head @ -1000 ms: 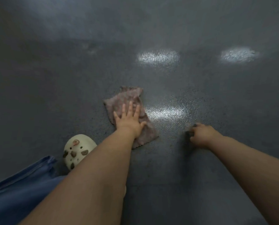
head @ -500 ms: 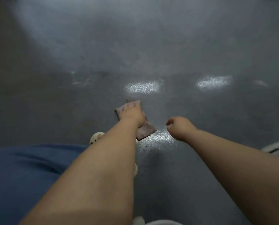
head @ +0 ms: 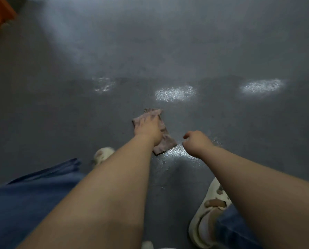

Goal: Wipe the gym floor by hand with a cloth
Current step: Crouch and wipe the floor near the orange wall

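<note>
Cloth [head: 163, 141] under flat left hand [head: 147, 128] on floor [head: 168, 51]; right hand [head: 195, 142] curled, empty.

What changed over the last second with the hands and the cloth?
The right hand came up off the floor, where it was braced, and now hangs curled and empty beside the cloth. The view pulled back, bringing a right shoe into frame. The left hand stayed pressed on the cloth throughout.
</note>
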Demonstrator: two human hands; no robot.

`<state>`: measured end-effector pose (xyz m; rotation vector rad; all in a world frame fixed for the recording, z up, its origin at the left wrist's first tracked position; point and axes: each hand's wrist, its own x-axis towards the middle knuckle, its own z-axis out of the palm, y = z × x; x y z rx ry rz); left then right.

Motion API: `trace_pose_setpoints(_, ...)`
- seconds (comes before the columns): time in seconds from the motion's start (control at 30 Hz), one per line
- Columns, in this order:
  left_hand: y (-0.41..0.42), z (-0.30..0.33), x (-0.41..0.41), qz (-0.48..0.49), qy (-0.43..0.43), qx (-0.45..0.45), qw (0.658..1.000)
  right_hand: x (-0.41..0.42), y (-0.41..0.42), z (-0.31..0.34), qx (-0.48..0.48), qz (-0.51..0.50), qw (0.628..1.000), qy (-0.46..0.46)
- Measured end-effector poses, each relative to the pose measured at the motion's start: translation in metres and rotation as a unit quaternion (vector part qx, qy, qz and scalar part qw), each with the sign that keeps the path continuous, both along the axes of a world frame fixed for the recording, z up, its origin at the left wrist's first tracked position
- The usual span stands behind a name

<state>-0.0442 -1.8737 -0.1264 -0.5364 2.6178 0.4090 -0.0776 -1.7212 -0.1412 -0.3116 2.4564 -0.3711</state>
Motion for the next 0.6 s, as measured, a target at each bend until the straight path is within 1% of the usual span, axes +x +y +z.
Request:
trace_pose_setpoints(0.23,-0.009,-0.053,-0.004,0.031,-0.038,0.031,0.998,-0.016,-0.02,-0.047,0.01,-0.028,0.999,-0.023)
trace_pose_setpoints(0.37,-0.018,-0.097,-0.027,0.011,-0.025,0.026,0.999,-0.026,-0.04,-0.078,0.007,-0.03,0.999,-0.039)
trace_pose_setpoints(0.47,-0.018,-0.129,-0.052,-0.013,-0.027,0.027,0.999,-0.036,-0.054,-0.108,-0.006,-0.029,0.999,-0.012)
trace_pose_setpoints(0.6,-0.01,-0.165,-0.068,-0.071,-0.045,0.048,0.995,-0.042,-0.067,-0.145,-0.011,-0.036,0.999,0.038)
